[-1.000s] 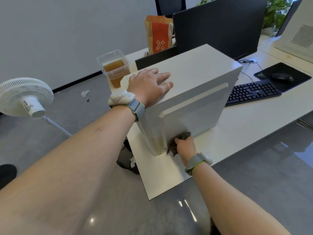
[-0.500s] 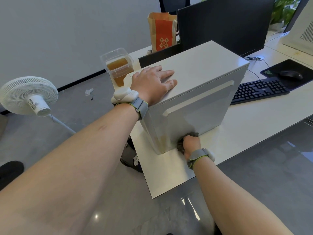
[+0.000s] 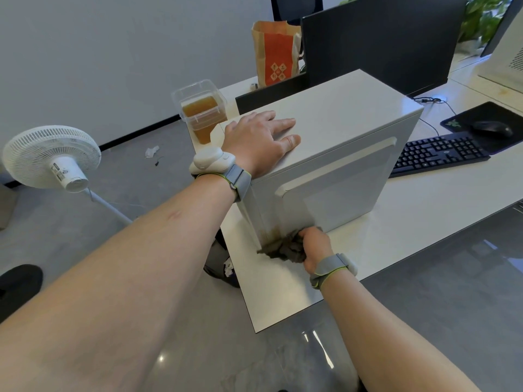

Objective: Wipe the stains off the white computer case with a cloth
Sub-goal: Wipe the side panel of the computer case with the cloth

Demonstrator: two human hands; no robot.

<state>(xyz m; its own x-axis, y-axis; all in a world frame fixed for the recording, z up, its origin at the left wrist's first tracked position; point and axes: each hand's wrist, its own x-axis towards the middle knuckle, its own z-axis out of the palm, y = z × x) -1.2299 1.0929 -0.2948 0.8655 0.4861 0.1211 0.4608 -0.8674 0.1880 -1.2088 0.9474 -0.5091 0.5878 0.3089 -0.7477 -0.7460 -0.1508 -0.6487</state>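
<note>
right hand (image 3: 312,244) clutching crumpled grey cloth (image 3: 284,247) against bottom near corner of upright white metal computer case (image 3: 348,154) on white desk (image 3: 283,295), brownish stain (image 3: 270,232) there, left hand (image 3: 259,142) flat atop case at 11 o'clock, fingers spread, black keyboard (image 3: 440,154) at 2 o'clock

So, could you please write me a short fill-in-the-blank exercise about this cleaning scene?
1. The left hand rests flat on the ___ of the white computer case.
2. The right hand holds a dark ___ against the case's lower corner.
3. The brownish stain sits near the case's ___ edge.
4. Right of the case lies a black ___ on the desk.

Missing words: top; cloth; bottom; keyboard
</note>
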